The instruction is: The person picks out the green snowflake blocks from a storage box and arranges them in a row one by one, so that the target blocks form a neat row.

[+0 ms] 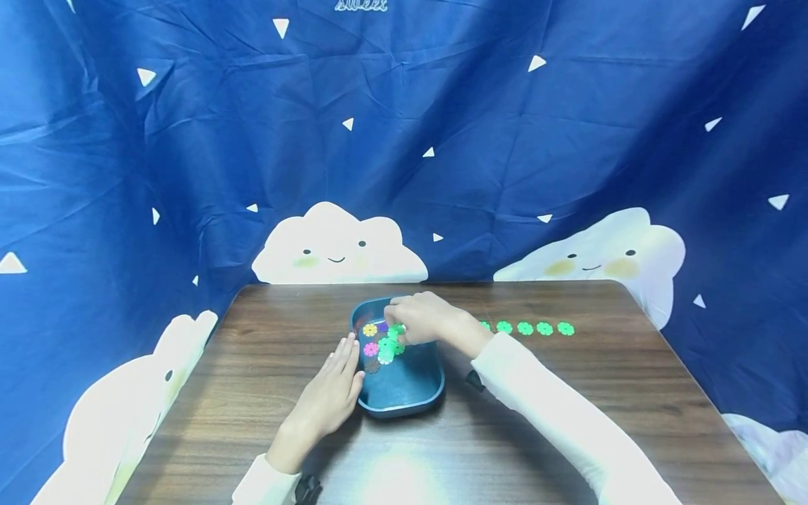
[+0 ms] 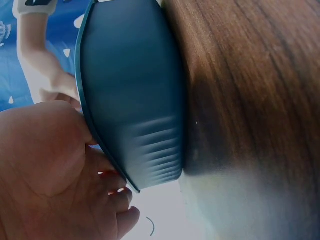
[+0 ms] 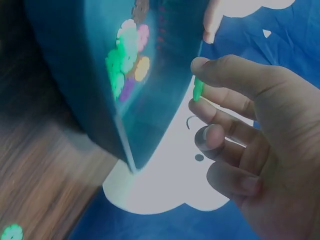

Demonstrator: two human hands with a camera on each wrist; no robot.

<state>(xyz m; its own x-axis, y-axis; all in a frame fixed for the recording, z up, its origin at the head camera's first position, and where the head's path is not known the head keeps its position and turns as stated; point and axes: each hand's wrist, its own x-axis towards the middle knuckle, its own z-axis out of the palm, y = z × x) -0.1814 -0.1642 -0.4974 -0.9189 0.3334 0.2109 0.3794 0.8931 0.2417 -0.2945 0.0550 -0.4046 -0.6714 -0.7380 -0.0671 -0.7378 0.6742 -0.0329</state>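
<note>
1. Blue cloth (image 1: 442, 91) behind the worktop (image 1: 271, 351), creased and folded, with small white triangles (image 1: 280, 27) scattered across.
2. Pale lettering (image 1: 361, 5) at the top of the head view (readable as "sweet").
3. White smiling cloud (image 1: 337, 242) beyond the far edge, left of centre; second cloud (image 1: 600, 245) to the right, distorted by folds, with yellowish cheeks.
4. Third cloud (image 1: 107, 407) low on the left, steeply tilted.
5. Brown wood grain on the worktop, rounded far corners, white glare (image 1: 398, 484) near the bottom.

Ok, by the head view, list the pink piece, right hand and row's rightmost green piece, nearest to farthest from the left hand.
1. Pink piece: left in the tray
2. Right hand: at the tray's right
3. Rightmost green piece: far right on the tabletop
</note>
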